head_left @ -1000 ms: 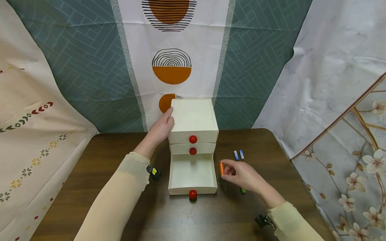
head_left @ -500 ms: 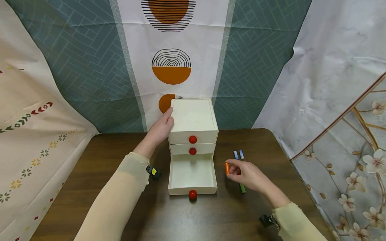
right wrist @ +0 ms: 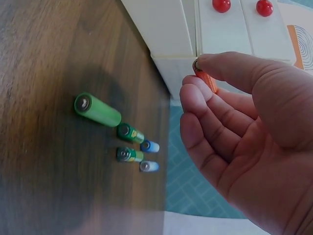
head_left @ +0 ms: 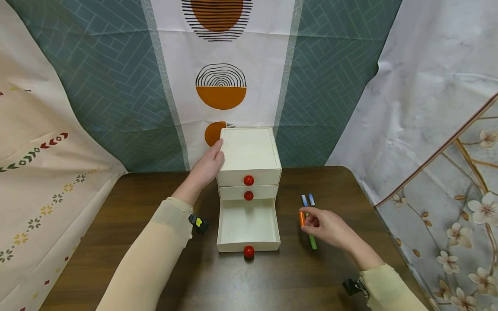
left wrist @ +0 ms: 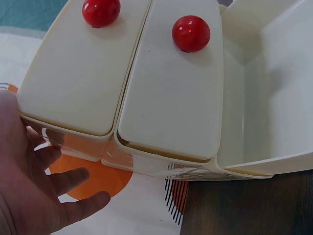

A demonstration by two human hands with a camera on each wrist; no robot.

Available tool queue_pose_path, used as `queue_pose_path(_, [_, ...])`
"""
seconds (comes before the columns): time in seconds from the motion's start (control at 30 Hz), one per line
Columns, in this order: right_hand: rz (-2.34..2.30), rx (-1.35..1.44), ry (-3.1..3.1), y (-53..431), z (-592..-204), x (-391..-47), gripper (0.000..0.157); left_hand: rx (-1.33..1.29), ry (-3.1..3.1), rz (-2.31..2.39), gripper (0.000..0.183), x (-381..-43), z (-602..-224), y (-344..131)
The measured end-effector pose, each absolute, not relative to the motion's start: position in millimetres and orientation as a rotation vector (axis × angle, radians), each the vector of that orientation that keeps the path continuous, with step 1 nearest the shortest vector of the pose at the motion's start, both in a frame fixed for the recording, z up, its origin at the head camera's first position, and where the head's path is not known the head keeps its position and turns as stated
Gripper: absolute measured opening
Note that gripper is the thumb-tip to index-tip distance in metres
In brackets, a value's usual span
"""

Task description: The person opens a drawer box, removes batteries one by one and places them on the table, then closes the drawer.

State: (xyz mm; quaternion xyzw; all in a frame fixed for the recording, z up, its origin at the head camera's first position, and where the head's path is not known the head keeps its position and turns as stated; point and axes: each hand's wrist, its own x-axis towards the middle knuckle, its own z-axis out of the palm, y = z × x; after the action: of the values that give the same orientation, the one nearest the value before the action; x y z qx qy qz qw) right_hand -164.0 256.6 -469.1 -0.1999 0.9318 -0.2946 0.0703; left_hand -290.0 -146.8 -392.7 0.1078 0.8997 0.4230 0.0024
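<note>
In the head view, my right hand (head_left: 328, 226) pinches an orange battery (head_left: 301, 219) between thumb and fingers, right of the drawer cabinet. The right wrist view shows the orange battery (right wrist: 205, 78) held by its ends above the table. My left hand (head_left: 206, 169) rests against the upper left side of the white cabinet (head_left: 250, 149), its fingers (left wrist: 73, 181) loosely extended along that side in the left wrist view. The bottom drawer (head_left: 249, 246) is pulled out, and the two drawers above are closed. Below the right hand lies a larger green battery (right wrist: 100, 110).
Two green batteries (right wrist: 130, 154) and two blue-and-white batteries (right wrist: 149, 166) lie in rows beyond the larger green one. Red knobs (head_left: 249, 180) stick out from the drawer fronts. Patterned cloths (head_left: 330, 86) hang around the brown table (head_left: 186, 276).
My right hand has moved right with the orange battery, away from the pulled-out drawer and toward the batteries on the table. The left hand and cabinet have stayed put.
</note>
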Motion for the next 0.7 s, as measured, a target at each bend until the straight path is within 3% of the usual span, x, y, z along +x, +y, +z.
queue_pose_path(0.7, [-0.865,-0.571,2.821,283,-475,-160,0.051,0.369,2.817,1.336,0.067,-289,-392,-147])
